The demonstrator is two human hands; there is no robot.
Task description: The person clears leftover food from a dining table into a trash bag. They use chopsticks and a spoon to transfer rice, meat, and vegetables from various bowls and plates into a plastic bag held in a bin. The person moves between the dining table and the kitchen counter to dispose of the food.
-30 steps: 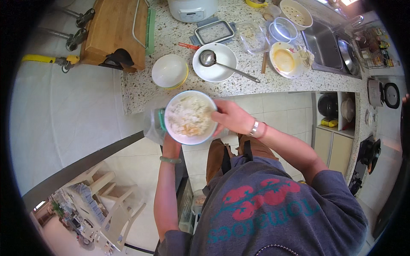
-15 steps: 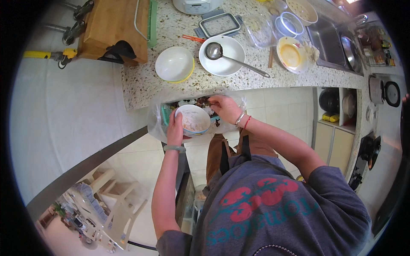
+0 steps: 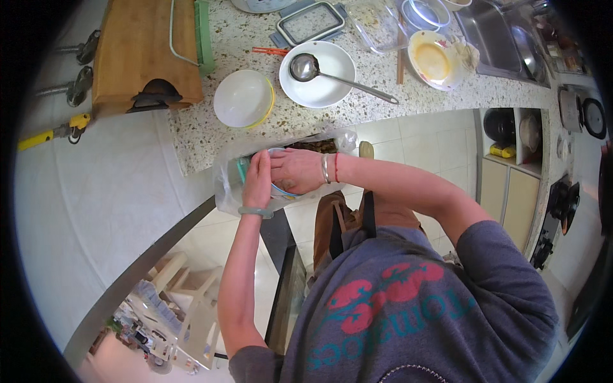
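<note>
A bowl [image 3: 279, 192] with a blue edge is mostly covered by my hands. My left hand [image 3: 257, 181] grips it at the left side. Across the bowl's mouth lies my right hand [image 3: 297, 171], fingers stretched out toward the left hand; what is beneath the palm is hidden. Both hands are over a clear plastic bag [image 3: 226, 189] hanging open below the counter edge, with dark food scraps [image 3: 324, 145] showing inside its far part.
On the speckled counter [image 3: 191, 145] stand a white bowl with yellow edge [image 3: 244, 99], a white bowl [image 3: 322, 97] holding a ladle [image 3: 357, 83], a stained plate [image 3: 431, 62] and a clear container [image 3: 378, 29]. The sink [image 3: 488, 41] is at the far right, a wooden block [image 3: 143, 51] at left.
My right hand has moved left from the scraps beside the bowl onto the bowl's mouth, now covering it. My left hand keeps its hold. The view has shifted slightly.
</note>
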